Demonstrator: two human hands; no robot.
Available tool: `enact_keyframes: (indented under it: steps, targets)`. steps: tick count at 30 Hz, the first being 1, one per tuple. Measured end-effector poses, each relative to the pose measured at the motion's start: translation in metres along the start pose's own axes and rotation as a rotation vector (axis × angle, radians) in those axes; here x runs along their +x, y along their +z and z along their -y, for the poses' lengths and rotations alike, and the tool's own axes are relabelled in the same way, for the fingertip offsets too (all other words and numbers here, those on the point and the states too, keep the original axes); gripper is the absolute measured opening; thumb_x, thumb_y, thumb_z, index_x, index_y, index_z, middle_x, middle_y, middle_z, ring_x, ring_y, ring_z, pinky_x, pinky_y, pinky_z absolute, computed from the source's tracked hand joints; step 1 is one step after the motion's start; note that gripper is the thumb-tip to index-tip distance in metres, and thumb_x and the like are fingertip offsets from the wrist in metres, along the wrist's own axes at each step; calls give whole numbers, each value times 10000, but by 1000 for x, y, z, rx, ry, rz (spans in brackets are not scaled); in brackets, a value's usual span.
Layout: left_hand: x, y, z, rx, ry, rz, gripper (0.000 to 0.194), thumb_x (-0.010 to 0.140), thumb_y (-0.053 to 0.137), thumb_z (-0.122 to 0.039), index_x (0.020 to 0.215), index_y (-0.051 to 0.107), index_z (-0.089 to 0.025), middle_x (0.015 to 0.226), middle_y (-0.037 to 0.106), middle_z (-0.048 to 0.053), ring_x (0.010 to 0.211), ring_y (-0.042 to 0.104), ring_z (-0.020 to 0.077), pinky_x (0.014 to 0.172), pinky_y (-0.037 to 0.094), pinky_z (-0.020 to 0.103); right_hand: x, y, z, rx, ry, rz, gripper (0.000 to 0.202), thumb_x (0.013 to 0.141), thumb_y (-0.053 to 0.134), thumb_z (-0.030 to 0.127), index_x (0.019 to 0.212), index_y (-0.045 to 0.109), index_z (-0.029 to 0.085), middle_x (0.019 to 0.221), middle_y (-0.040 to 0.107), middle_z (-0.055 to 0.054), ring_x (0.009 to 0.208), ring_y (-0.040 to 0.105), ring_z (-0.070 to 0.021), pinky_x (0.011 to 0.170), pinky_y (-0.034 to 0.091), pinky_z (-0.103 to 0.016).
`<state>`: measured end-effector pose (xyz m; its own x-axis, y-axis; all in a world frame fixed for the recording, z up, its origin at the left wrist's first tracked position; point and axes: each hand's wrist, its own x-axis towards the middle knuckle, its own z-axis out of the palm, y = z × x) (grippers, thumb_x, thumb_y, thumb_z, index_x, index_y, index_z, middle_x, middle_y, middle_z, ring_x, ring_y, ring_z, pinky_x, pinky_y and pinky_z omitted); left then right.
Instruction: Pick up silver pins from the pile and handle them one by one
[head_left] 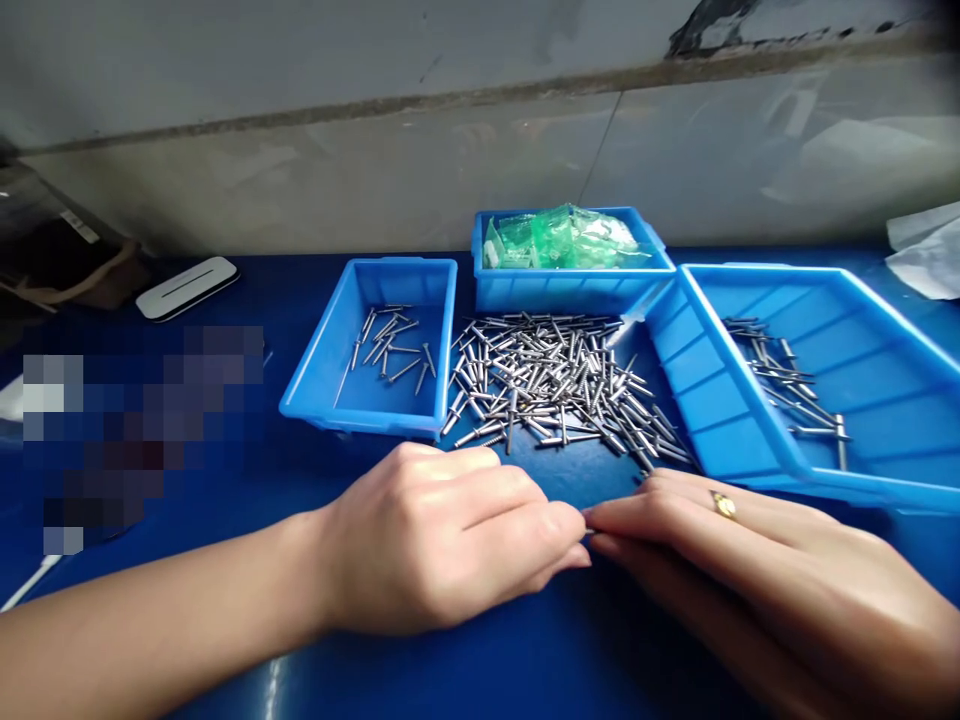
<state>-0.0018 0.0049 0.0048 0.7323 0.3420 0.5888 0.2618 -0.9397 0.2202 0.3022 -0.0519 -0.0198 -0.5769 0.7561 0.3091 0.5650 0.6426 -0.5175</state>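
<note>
The left hand (457,540) and the right hand (757,560) meet low over the blue surface (352,680), their fingertips almost touching. The thumb and finger of the right hand are pinched together on a small metal piece (590,531), of which only a very little bit shows. The left hand has its fingers curled inward, but I cannot tell if they are also clamped on this piece. Just beyond the hands lies a loose pile of metal rivets (555,375), crossing each other in all directions, between the left tray (319,365) and the right tray (701,400). A few similar rivets lie inside each of these two trays, and the back tray (574,292) carries green plastic packets (555,238). Each rivet looks thin, with a thicker sleeve on a narrow stem. I judge it to be light, stiff and not fragile, though the smooth, shiny metal may slide or roll between the fingertips. The thicker sleeve seems the best place to take hold, with a soft pinch from two sides; the narrow stem gives less to grip. In the pile they may catch on their neighbours, so one lying at the edge should come free more easily.
</note>
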Motion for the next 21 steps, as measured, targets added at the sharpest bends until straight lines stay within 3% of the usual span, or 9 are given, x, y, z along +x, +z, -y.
enact_keyframes:
  steps: [2, 7, 10, 11, 12, 14, 17, 21]
  targets:
    - [1, -3, 0, -31, 13, -13, 122, 1270, 838, -123, 1202, 940, -124, 973, 969, 26, 774, 918, 166, 757, 766, 264, 2, -2, 2, 68, 21, -7, 306, 1319, 554, 226, 1303, 832, 353, 1041, 877, -24, 811, 852, -263, 703, 689, -357]
    - [5, -6, -1, -69, 59, 77, 178, 1242, 823, -78, 1248, 984, -155, 1149, 1020, 83, 882, 969, 204, 824, 821, 266, 8, -2, 1, 90, 11, -106, 308, 1290, 601, 191, 1447, 789, 378, 1067, 870, -9, 826, 858, -263, 759, 721, -372]
    - [6, -4, -1, -90, 92, -64, 211, 1224, 823, -45, 1163, 992, -155, 1064, 1006, 75, 887, 960, 198, 902, 820, 241, 13, 0, 1, 78, -52, -121, 327, 1267, 592, 135, 1405, 786, 359, 1060, 864, -6, 814, 853, -237, 756, 710, -342]
    - [6, -4, -1, -97, 100, -60, 231, 1231, 813, -40, 1153, 992, -164, 1054, 1003, 66, 898, 958, 195, 954, 816, 234, 15, 1, 2, 62, -65, -127, 327, 1261, 594, 125, 1398, 787, 351, 1062, 865, -8, 815, 854, -233, 755, 712, -337]
    - [6, -4, 0, -100, 105, 18, 225, 1250, 807, -62, 1178, 991, -170, 1083, 1007, 62, 940, 967, 200, 1012, 812, 243, 17, 1, 3, 40, -75, -138, 328, 1255, 594, 120, 1399, 787, 344, 1064, 866, -12, 817, 854, -235, 755, 715, -337]
    - [6, -4, 0, -79, 131, 37, 211, 1282, 794, -108, 1189, 974, -165, 1050, 995, 50, 951, 960, 214, 981, 804, 268, 20, -1, 5, -13, -88, -142, 329, 1241, 599, 114, 1417, 777, 327, 1098, 881, -30, 854, 869, -253, 771, 725, -352]
    - [6, -2, 1, -11, 103, -26, 276, 1313, 717, -106, 1147, 930, -160, 1058, 988, 64, 1033, 957, 226, 1006, 795, 302, 23, -5, 6, -88, -128, -110, 336, 1244, 590, 99, 1471, 727, 305, 1148, 893, -48, 904, 880, -267, 800, 718, -359]
    - [6, 3, 3, -4, 80, -1, 423, 1341, 620, -116, 996, 860, -160, 824, 876, -4, 703, 780, 154, 741, 702, 281, 18, -9, 5, -125, -150, -77, 319, 1306, 532, 141, 1547, 658, 307, 1121, 855, -49, 883, 846, -271, 796, 684, -384]
